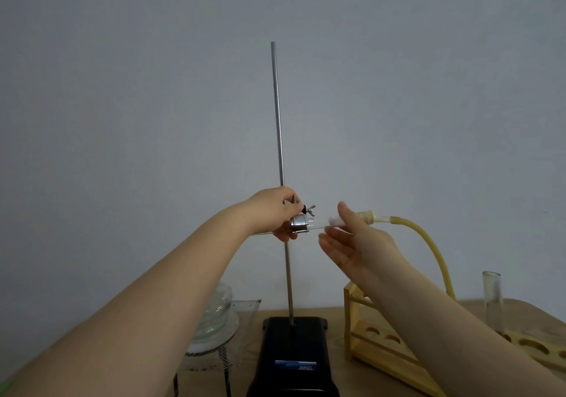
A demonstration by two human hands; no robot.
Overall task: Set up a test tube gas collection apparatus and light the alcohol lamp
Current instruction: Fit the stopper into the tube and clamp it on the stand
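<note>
So the stand (294,353) sits in the middle of the surface (337,314), black base near the front edge, with its rod (278,114) going straight up. About halfway up the rod there's a metal clamp (299,222) with a wing screw sticking out to the right. The left hand (275,212) is wrapped around the clamp right where it meets the rod, fingers closed on it. The test tube (318,228) lies roughly horizontal in the clamp (it's clear glass, so hard to trace its whole length), with a bit of white stuff inside near the right end. The right hand (355,243) is at that end, palm facing up and left, fingers spread loosely; the tube seems to rest against them, but I can't tell if it's really gripped. A stopper (367,216) caps the tube's mouth, and a yellow hose (428,243) runs from it, arcing right and down behind the right forearm.

Left of the base, a glass lamp (217,317) stands on a mesh tripod. Right of it is a wooden rack (376,341), and one upright tube (492,298) stands in a second rack (536,349) further right.
</note>
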